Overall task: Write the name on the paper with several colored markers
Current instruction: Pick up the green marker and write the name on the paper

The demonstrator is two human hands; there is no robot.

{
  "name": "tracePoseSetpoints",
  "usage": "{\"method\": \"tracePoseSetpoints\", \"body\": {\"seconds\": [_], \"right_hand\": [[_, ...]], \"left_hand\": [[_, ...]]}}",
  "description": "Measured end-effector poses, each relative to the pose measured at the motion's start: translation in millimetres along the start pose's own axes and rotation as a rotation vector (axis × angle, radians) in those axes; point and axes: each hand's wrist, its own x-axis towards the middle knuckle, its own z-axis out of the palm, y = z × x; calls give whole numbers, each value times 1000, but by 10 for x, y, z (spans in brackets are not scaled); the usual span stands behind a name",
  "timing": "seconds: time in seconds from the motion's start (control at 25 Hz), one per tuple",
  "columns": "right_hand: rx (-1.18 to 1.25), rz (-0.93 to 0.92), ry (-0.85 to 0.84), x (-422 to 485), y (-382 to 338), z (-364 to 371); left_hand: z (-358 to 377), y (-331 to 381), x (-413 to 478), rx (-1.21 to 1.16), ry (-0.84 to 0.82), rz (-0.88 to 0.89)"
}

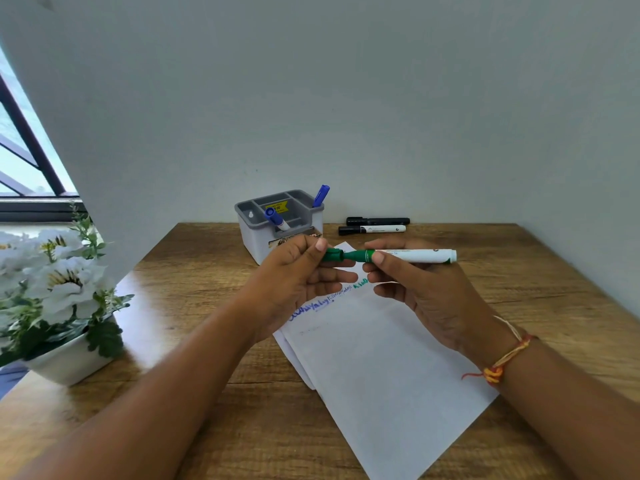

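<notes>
At frame centre, above the white paper sheet (388, 358), the right hand (426, 289) pinches the white-barrelled green marker (412, 256) near its collar; the left hand (298, 275) pinches its green cap (331, 255). Light, rigid, smooth plastic: best gripped at collar and cap.

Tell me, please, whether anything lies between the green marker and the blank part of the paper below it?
Nothing visible does. The green marker is held in both hands above the paper, whose lower area lies bare; the black markers and organizer sit farther back.
</notes>
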Motion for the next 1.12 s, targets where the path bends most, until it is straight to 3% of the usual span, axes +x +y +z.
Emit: {"method": "tracePoseSetpoints", "body": {"seconds": [0.32, 0.76, 0.88, 1.0, 1.12], "right_hand": [[-65, -1, 10, -16, 42, 26], [192, 114, -8, 90, 68, 122], [149, 66, -30, 103, 67, 171], [-56, 12, 32, 101, 113, 124], [-224, -15, 59, 103, 166, 45]], "left_hand": [[41, -37, 1, 62, 7, -19], [129, -19, 14, 244, 172, 183], [35, 117, 31, 284, 369, 405], [-302, 256, 48, 464, 728, 743], [-582, 265, 61, 644, 935, 828]]}}
